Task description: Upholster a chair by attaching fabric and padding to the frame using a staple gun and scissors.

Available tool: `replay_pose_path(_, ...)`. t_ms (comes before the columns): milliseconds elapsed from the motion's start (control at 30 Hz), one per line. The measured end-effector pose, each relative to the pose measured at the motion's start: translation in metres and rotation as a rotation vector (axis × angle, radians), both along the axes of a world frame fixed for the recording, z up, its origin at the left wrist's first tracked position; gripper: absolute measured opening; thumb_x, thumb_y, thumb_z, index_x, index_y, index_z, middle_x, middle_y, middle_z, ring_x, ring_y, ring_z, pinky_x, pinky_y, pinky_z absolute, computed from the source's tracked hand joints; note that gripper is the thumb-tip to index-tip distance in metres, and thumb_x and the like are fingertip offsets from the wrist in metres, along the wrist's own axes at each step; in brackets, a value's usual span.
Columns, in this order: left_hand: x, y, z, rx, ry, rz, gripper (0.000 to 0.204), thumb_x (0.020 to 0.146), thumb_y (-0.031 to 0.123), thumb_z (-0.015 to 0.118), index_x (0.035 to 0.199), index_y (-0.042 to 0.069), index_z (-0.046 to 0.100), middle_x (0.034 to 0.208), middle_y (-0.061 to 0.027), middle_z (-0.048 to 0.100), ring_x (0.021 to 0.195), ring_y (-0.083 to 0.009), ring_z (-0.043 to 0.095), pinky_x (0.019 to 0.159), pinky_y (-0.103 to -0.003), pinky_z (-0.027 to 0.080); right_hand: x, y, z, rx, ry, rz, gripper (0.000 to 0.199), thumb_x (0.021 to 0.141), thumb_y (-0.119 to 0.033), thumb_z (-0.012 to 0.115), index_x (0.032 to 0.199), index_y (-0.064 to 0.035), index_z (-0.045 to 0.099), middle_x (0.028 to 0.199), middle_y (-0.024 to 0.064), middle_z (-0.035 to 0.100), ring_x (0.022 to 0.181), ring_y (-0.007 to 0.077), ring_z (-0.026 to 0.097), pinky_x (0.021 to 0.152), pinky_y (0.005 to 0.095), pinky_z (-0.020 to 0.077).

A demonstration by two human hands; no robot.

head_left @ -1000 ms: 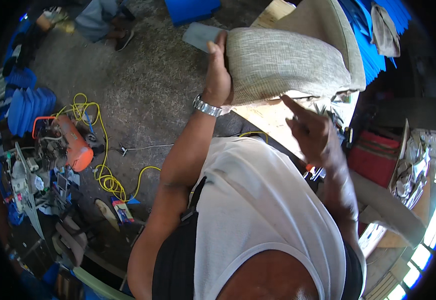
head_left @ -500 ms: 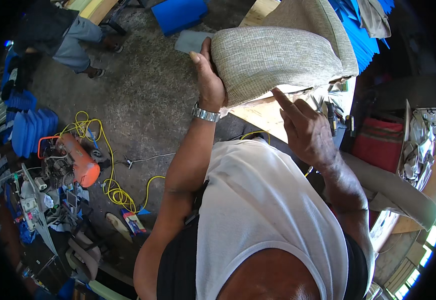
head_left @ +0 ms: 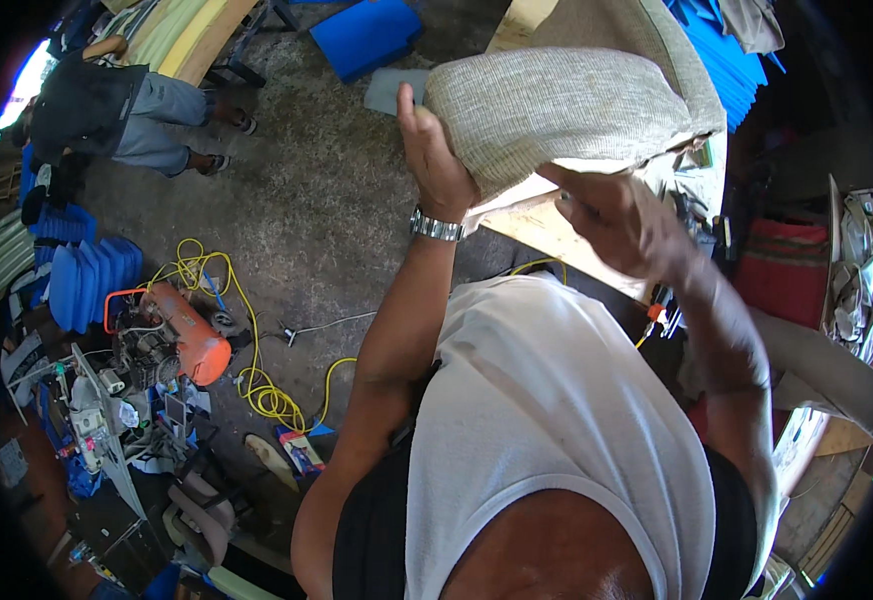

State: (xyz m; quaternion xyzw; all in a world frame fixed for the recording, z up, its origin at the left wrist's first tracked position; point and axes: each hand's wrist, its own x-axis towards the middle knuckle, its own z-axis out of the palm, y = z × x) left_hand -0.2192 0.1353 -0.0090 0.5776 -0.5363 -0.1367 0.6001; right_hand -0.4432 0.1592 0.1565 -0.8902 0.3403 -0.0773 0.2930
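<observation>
A padded piece [head_left: 557,105] covered in beige-grey woven fabric, shaped like a chair arm, lies in front of me on a light wooden tabletop [head_left: 532,230]. More of the same fabric curves up behind it. My left hand [head_left: 439,160], wearing a metal wristwatch, presses against its left end with fingers stretched upward. Along the near lower edge, where a pale strip shows under the fabric, my right hand [head_left: 617,220] has its index fingertip at the fabric's edge. Motion blurs that hand, and its other fingers are bent and partly hidden.
Tools lie on the table's right side [head_left: 692,205]. Blue sheets [head_left: 727,90] are stacked behind. An orange air compressor [head_left: 192,335] with a yellow hose [head_left: 257,395] stands on the floor at left. Another person [head_left: 107,110] stands at far left; a fabric roll [head_left: 817,365] lies at right.
My right hand has shifted slightly right, its index fingertip still near the fabric edge. My left hand stays at the padded end. The view has shifted, showing more of the other person.
</observation>
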Motion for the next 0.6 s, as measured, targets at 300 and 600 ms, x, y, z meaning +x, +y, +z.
replay_pose_path(300, -0.023, 0.010, 0.009, -0.074, 0.243, -0.126, 0.067, 0.102, 0.033, 0.038, 0.150, -0.011, 0.020, 0.155, -0.0329, 0.024, 0.143, -0.0459, 0.026, 0.117, -0.048, 0.020, 0.040, 0.045, -0.036, 0.046, -0.031, -0.576, 0.019, 0.096, -0.012, 0.055, 0.111, -0.0012, 0.050, 0.088, 0.0274, 0.062, 0.085, 0.0490, 0.062, 0.070, 0.0534, 0.0471)
replay_pose_path(600, -0.030, 0.014, 0.002, -0.082, 0.174, -0.064, 0.066, 0.102, 0.031, 0.038, 0.152, -0.008, 0.021, 0.156, -0.0320, 0.024, 0.146, -0.0460, 0.021, 0.117, -0.055, 0.015, 0.057, 0.018, -0.024, -0.348, 0.041, -0.274, 0.019, 0.093, -0.016, 0.064, 0.093, -0.0013, 0.052, 0.069, 0.0221, 0.058, 0.067, 0.0425, 0.061, 0.058, 0.0468, 0.0450)
